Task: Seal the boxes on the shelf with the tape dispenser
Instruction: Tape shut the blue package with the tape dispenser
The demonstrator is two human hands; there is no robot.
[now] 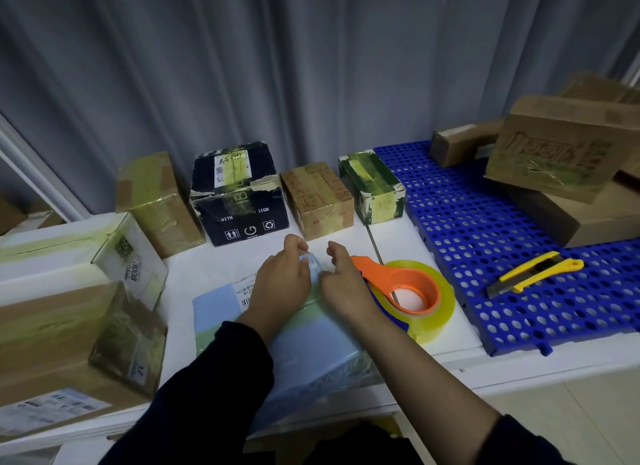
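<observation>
A light blue box (311,347) lies on the white shelf (207,267) in front of me, with a strip of greenish tape across its top. My left hand (282,284) and my right hand (341,284) meet at its far edge, fingers curled and pinching the tape end there. The orange tape dispenser (401,284) with its yellowish tape roll (436,312) lies on the shelf just right of my right hand, not held.
Several taped boxes stand along the back: a brown one (159,201), a dark blue one (239,194), a small brown one (317,201), a green one (372,187). Larger boxes (69,326) sit left. A blue perforated mat (485,229) right carries a yellow utility knife (533,274) and cardboard boxes (561,156).
</observation>
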